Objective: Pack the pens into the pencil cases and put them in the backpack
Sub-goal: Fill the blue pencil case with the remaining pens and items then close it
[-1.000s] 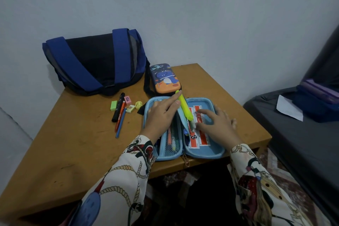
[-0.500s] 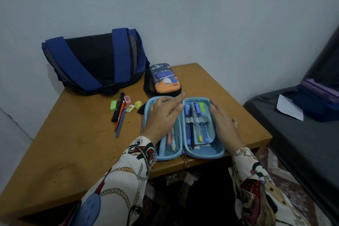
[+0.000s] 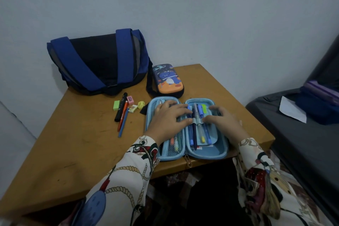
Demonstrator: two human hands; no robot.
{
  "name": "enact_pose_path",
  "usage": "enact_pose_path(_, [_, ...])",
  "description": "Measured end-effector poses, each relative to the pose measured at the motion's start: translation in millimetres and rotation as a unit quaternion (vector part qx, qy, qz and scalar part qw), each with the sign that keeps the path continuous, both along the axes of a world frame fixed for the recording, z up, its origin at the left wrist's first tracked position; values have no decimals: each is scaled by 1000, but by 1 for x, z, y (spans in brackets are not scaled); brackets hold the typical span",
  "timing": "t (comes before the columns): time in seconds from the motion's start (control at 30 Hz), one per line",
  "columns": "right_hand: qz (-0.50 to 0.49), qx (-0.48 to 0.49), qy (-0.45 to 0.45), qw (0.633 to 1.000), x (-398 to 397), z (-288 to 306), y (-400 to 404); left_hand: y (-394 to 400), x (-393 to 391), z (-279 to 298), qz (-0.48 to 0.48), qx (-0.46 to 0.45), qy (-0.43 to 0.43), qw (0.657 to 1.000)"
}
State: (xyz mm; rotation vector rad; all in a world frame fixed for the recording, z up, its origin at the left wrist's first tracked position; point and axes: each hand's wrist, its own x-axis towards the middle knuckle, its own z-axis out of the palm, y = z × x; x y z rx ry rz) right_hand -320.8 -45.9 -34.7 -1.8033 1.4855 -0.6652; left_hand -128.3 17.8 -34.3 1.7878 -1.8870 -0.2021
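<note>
A light blue pencil case (image 3: 218, 153) lies open flat near the table's front edge. Several pens (image 3: 197, 130) sit under the elastic band of its right half; more pens show behind the mesh pocket of the left half. My left hand (image 3: 169, 121) rests flat on the left half, fingertips reaching the pens. My right hand (image 3: 222, 121) lies on the right half, fingers touching the band and pens. A second case with a dinosaur print (image 3: 167, 80) lies zipped behind. The blue and black backpack (image 3: 99, 60) stands at the back left.
Three loose pens (image 3: 122, 113) and several small erasers (image 3: 116, 105) lie on the wooden table (image 3: 73, 143) left of the open case. A grey wall stands behind. A dark sofa (image 3: 302, 143) with a paper sheet and purple items stands to the right.
The flap with the red and white card was turned over, showing the pens under the band. The yellow highlighter went into the case. Both hands moved inward onto the pens.
</note>
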Motion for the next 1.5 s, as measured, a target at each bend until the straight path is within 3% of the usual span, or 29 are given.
enact_pose_path(0.13, [7,-31,-19,999,6,-4,-8,1,0,1,-37,3,-15,999])
enact_pose_path(0.27, [21,-60,26,998,7,-14,-9,0,0,2,-27,32,-11,999])
enact_pose_path(0.53, [28,-62,21,997,7,-20,-12,-1,-1,1,-20,45,-35,998])
enact_pose_path(0.87, [30,-71,28,997,5,-24,-13,-1,-2,0,-61,-14,-25,998])
enact_pose_path(1.17, [28,-73,25,997,5,-24,-14,-1,-3,-1,-26,-18,-62,998])
enact_pose_path(1.4, [21,-74,6,997,4,-20,-11,-9,-3,8,-38,81,-98,991])
enact_pose_path(1.5, [16,-72,2,997,4,-20,-11,-17,-5,18,-19,100,-38,994])
